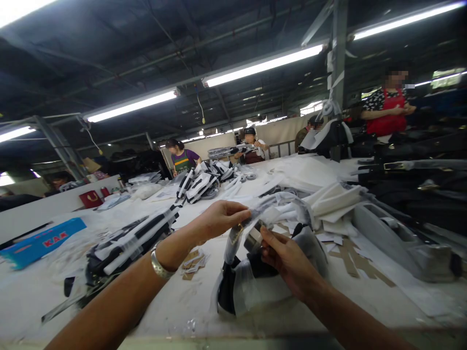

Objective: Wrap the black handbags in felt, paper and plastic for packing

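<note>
My left hand [219, 218], with a silver bangle on its wrist, pinches the top edge of a clear plastic bag [248, 287] that holds a black-and-white item. My right hand [286, 257] grips the same bag lower down, thumb near a small grey roll or tube at the bag's mouth. Both hands hover just above the white table [175, 301], and the bag's lower end rests on it.
A pile of bagged black-and-white items [127, 243] lies left of my hands, another heap [204, 182] farther back. Folded white pieces [335, 201], a grey tape dispenser [397, 238] and cardboard scraps lie right. A blue box [40, 243] sits far left. Several people work beyond.
</note>
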Motion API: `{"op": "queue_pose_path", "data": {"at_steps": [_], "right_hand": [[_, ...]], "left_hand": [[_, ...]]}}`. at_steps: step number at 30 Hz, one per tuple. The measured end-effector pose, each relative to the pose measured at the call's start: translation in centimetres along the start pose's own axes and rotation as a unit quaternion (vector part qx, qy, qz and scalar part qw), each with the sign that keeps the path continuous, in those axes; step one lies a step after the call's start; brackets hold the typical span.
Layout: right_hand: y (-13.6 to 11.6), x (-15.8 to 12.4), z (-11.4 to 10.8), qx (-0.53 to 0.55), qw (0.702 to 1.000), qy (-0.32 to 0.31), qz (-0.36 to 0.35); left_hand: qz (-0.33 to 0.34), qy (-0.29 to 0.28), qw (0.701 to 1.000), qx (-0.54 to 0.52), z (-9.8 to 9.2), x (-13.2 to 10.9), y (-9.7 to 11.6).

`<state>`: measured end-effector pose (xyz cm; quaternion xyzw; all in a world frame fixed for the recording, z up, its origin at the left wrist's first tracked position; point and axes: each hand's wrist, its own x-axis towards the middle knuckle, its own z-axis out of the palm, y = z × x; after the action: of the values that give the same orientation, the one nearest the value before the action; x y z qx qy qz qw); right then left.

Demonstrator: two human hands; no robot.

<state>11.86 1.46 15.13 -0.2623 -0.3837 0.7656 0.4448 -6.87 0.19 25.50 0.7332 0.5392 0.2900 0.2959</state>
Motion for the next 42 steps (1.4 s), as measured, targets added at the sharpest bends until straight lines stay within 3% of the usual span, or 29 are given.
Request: {"op": "queue_pose_path", "data": {"at_steps": [6,10,17,22,26,33,38,40,42], "right_hand": [[-0.4,0.7,1.6,0.003,0.999,-0.018,-0.026],[-0.6,1.1,1.7,0.024,0.999,-0.017,-0.026],[-1.1,0.3,2.1,0.062,0.998,-0.026,-0.021],[-0.7,-0.2,2.8,0.071,0.995,-0.049,-0.047],[-0.4,-0.2,3.4,0.090,0.994,-0.033,-0.056],[-1.0,-0.5,3.8,0.057,0.996,-0.025,-0.069],[-1.4,-0.3,2.2,-0.071,0.990,-0.054,-0.109],[-1.9,-0.5,0.3,-0.175,0.972,-0.070,-0.143],[-2.8,-0.6,-2.8,-0.274,0.944,-0.027,-0.182]], "left_hand": [[-0.014,0.081,0.991,-0.110,1.1,0.2,0.0],[-0.017,0.105,0.981,-0.165,1.4,0.4,-0.4],[0.003,0.134,0.988,-0.077,1.5,0.0,-0.3],[-0.036,0.067,0.996,-0.048,1.6,-0.4,0.0],[-0.036,0.072,0.997,-0.020,1.9,-0.7,0.3],[-0.068,-0.002,0.988,-0.136,1.8,-2.3,1.6],[-0.073,0.003,0.984,-0.160,2.8,-2.3,1.2],[-0.070,0.003,0.977,-0.200,3.5,-2.4,0.7],[-0.079,0.022,0.968,-0.236,3.9,-2.6,0.2]]}}
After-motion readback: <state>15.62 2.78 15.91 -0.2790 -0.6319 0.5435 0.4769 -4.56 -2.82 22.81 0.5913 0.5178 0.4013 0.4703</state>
